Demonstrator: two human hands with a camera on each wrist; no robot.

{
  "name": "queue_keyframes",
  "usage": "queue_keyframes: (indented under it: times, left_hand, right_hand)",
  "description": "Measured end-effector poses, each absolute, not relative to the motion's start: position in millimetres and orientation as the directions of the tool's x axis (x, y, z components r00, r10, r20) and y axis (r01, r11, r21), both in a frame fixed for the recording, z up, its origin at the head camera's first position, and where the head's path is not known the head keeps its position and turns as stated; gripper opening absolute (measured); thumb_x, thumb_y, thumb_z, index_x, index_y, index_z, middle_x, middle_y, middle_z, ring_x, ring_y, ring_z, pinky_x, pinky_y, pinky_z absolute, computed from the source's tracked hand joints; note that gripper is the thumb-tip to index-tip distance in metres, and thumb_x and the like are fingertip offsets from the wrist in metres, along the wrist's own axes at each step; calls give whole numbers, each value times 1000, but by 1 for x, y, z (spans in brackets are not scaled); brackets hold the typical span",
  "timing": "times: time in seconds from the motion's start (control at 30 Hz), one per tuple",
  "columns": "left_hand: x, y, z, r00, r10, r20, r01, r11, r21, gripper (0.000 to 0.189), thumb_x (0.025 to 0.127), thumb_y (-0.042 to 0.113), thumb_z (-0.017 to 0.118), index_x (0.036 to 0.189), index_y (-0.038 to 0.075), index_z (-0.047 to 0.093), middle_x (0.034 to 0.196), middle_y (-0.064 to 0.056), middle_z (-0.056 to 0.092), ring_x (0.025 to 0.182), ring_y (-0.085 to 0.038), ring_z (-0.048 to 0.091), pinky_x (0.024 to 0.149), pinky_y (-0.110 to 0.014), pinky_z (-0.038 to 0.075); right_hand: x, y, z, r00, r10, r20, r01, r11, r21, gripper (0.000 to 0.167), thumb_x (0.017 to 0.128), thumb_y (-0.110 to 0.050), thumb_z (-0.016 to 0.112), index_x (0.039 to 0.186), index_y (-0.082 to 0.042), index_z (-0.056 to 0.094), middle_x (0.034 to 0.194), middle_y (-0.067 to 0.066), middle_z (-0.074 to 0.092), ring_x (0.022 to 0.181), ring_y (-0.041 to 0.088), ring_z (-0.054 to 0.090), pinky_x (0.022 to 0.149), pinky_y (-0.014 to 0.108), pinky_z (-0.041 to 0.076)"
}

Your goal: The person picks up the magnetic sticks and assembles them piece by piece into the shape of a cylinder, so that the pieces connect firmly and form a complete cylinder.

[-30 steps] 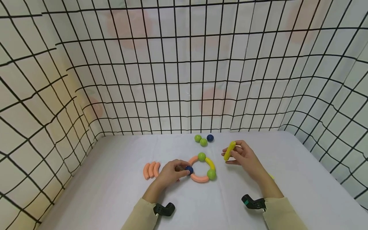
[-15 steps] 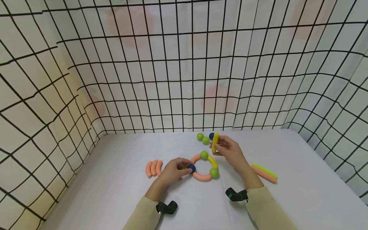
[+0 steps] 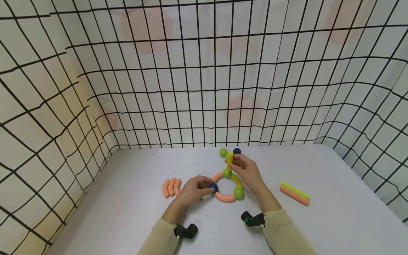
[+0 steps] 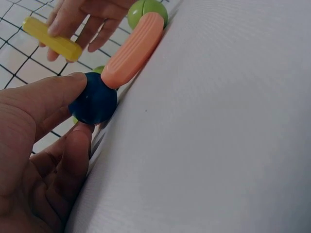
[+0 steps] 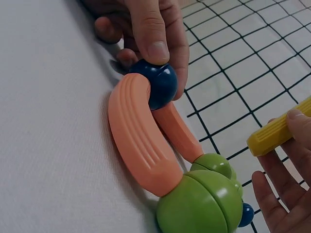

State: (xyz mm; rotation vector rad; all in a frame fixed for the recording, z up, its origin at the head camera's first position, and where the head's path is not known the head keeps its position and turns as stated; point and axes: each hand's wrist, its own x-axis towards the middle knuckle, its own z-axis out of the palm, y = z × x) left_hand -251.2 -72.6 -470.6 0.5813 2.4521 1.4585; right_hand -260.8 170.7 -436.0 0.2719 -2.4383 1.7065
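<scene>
A ring of curved rods and balls lies on the white table: orange rods (image 3: pixel 225 197), a yellow curved rod (image 3: pixel 237 181), two green balls (image 3: pixel 238 193) and a dark blue ball (image 4: pixel 93 99). My left hand (image 3: pixel 193 189) pinches that blue ball between thumb and fingers at the ring's left side. With thumb and fingertips, my right hand (image 3: pixel 248 172) holds a straight yellow rod (image 3: pixel 230 161) upright over the ring's far green ball (image 3: pixel 227 173). In the head view the rod's lower end overlaps that ball; whether they touch I cannot tell.
Several orange curved rods (image 3: pixel 172 186) lie left of my left hand. On the right are a straight lime rod (image 3: pixel 295 190) and a straight orange rod (image 3: pixel 294 196). Behind the ring sit loose green balls (image 3: pixel 223 152) and a blue ball (image 3: pixel 237 151). A black-gridded cloth wall encloses the table.
My right hand has carried the yellow rod leftward from the ring's right side to above its far green ball, turning it more upright. My left hand stays on the blue ball.
</scene>
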Motion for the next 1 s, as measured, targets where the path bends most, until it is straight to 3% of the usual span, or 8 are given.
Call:
queue_keyframes:
  times: [0.23, 1.0]
  left_hand:
    - [-250, -72, -468, -894, 448, 22, 230, 416, 880, 29, 92, 27, 73, 119, 18, 70, 100, -6, 66, 64, -12, 56, 54, -25, 50]
    - [-250, -72, -470, -894, 447, 12, 224, 425, 877, 29, 92, 28, 73, 119, 18, 70, 100, -6, 65, 64, -12, 56, 53, -26, 50]
  right_hand:
    - [-263, 169, -439, -975, -50, 216, -220, 344, -913, 29, 98, -20, 64, 127, -15, 63, 124, 8, 71, 117, 23, 65, 99, 40, 51]
    - [-270, 168, -453, -984, -40, 175, -175, 424, -889, 31, 98, -17, 64, 128, -14, 63, 123, 6, 72, 117, 24, 64, 102, 44, 51]
